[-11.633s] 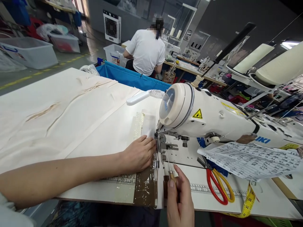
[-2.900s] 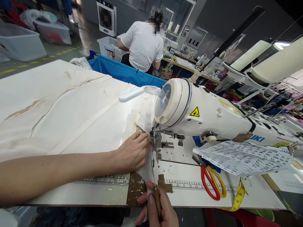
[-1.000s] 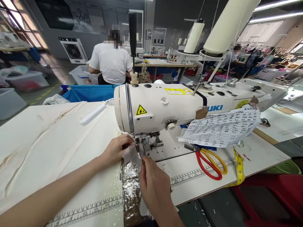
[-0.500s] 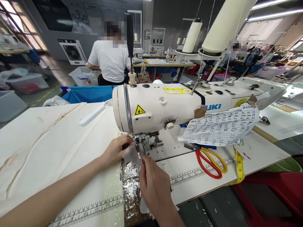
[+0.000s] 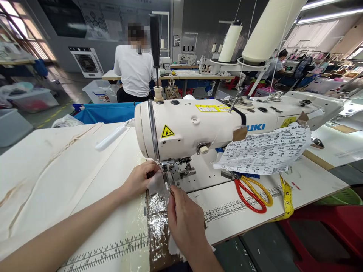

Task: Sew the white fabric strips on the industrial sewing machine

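Observation:
Under the head of a white sewing machine [image 5: 181, 124], a thin white piece of fabric [image 5: 157, 186] lies at the needle and presser foot [image 5: 167, 181]. My left hand [image 5: 140, 177] is closed on the fabric's left side, close to the foot, with its fingers curled. In front of the foot, my right hand [image 5: 185, 217] pinches the fabric's near edge. A narrow metal piece shows at its fingertips; whether it belongs to the machine I cannot tell. More white fabric hangs out beneath the right palm, over a shiny taped strip [image 5: 157, 219] at the table edge.
Right of the machine lie scissors [image 5: 252, 196] with red and yellow handles, and a yellow tape measure [image 5: 287, 198]. A handwritten sheet [image 5: 263, 151] hangs on the machine arm. Thread cones [image 5: 231, 43] stand behind. A person in a white shirt [image 5: 134, 71] sits beyond a blue bin [image 5: 107, 112].
My two hands and the fabric stay almost in place at the presser foot. The person in the white shirt has shifted a little to the right.

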{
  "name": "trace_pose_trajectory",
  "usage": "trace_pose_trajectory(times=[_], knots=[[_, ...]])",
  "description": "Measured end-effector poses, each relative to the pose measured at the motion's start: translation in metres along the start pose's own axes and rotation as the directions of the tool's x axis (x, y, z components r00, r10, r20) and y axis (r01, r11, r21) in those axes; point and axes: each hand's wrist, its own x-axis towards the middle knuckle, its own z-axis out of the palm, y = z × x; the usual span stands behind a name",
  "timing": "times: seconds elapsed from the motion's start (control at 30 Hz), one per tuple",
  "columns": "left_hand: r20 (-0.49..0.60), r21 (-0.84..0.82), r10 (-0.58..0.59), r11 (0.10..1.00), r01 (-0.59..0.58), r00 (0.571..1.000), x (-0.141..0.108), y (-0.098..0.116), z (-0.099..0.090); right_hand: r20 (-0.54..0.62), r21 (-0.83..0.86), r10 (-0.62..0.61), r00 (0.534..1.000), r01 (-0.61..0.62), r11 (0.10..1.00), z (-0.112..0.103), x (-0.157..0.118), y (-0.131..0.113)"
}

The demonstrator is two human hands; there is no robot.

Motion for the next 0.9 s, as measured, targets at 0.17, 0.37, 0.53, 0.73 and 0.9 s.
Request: trace_pose_trajectory(times=[0.17, 0.37, 0.53, 0.73, 0.9], knots=[[-0.015, 0.039, 0.082, 0.996, -0.081, 0.997, 0.0004, 0.0015, 0.0009, -0.017, -0.036, -0.015, 1.0, 0.015, 0.999, 0.0027, 0.0018, 0.0013], [-0.045, 0.134, 0.133, 0.983, -0.126, 0.99, 0.0014, 0.0034, 0.005, -0.022, -0.046, -0.034, 0.999, 0.033, 0.998, 0.0035, 0.0012, 0.0024], [-0.044, 0.057, 0.102, 0.993, -0.1, 0.994, 0.0019, 0.0005, 0.005, -0.026, -0.052, -0.035, 0.999, 0.034, 0.998, 0.0031, 0.0004, 0.0019], [-0.09, 0.034, 0.159, 0.987, -0.157, 0.983, 0.0011, -0.0016, 0.0059, -0.04, -0.053, -0.011, 0.999, 0.009, 0.999, 0.0042, 0.0, 0.0017], [-0.099, 0.202, 0.371, 0.916, -0.346, 0.923, 0.0002, -0.0036, 0.0075, -0.05, -0.107, -0.013, 0.999, 0.008, 0.994, 0.0079, 0.0025, 0.0]])
